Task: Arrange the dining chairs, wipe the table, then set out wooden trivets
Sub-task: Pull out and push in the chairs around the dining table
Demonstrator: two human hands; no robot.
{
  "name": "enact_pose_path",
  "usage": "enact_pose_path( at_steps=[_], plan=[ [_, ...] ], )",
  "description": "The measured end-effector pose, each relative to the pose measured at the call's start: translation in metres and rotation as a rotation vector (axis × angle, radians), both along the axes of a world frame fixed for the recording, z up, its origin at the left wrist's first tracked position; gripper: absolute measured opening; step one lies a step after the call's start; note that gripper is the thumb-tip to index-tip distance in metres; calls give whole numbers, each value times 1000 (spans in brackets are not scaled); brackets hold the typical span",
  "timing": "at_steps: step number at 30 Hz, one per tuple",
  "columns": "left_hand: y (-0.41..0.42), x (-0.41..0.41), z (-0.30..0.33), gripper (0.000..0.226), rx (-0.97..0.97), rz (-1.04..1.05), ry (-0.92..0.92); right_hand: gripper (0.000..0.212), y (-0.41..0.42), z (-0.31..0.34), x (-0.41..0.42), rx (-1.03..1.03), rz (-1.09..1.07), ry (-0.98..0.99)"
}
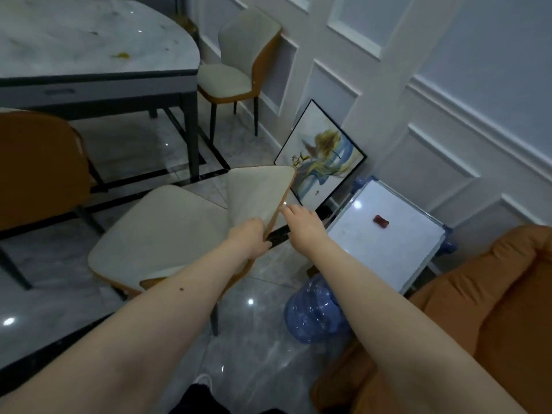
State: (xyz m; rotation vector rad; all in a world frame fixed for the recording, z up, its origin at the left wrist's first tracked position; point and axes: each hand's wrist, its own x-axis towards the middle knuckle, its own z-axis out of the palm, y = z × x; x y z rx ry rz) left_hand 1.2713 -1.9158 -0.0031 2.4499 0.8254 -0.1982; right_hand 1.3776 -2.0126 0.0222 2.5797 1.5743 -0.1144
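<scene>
From where I stand, the person is on the first part of the job: a cream-cushioned dining chair with an orange-brown shell (pixel 167 234) sits out on the grey marble floor (pixel 257 348), turned away from the white marble-topped table (pixel 89 46) and well short of it. The left hand (pixel 249 239) has its fingers wrapped over the near edge of the backrest; the right hand (pixel 301 218) rests at the top edge just beside it, its fingers only loosely bent, and I can't tell whether they have closed on the rim yet.

To do this well, I'd want both hands firmly on the backrest before moving, one toward each side rather than bunched at one corner, so the chair turns without twisting. Lifting it slightly instead of dragging would spare the polished floor. There's little room on the right: a blue plastic water jug (pixel 313 315) lies by the chair legs, and a framed abstract painting (pixel 322 156) and a small whiteboard (pixel 385 237) lean against the wall, so the swing ought to go leftward, toward the table. A matching cream chair (pixel 239 61) already stands by the table's far corner and another orange-backed chair (pixel 38 168) by the near side; lining up with those seems the aim. A yellowish smear (pixel 121 55) on the tabletop awaits wiping. No trivets are visible.
</scene>
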Motion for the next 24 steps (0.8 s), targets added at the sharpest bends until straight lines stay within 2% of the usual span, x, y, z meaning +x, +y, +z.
enact_pose_path(
  at_steps=[3, 6, 11, 14, 18, 21, 24],
  plan=[
    [-3, 1, -7, 47, 5, 5, 66, 70, 10, -4, 13, -26, 64, -1],
    [-7, 6, -11, 51, -41, 75, 136, 64, 25, -6, 31, -67, 206, -38],
    [-23, 6, -15, 56, -38, 232, 140, 60, 44, -13, 48, -133, 411, -89],
    [-36, 8, -19, 56, 74, 305, 154, 57, 50, -17, 55, -163, 500, -135],
    [-49, 11, -25, 44, 266, 402, 159, 58, 51, -24, 65, -152, 537, -144],
    [-48, 10, -29, 43, 362, 395, 142, 55, 54, -32, 73, -128, 565, -149],
    [-41, 9, -32, 44, 369, 333, 116, 41, 60, -36, 77, -82, 590, -126]
  ],
)
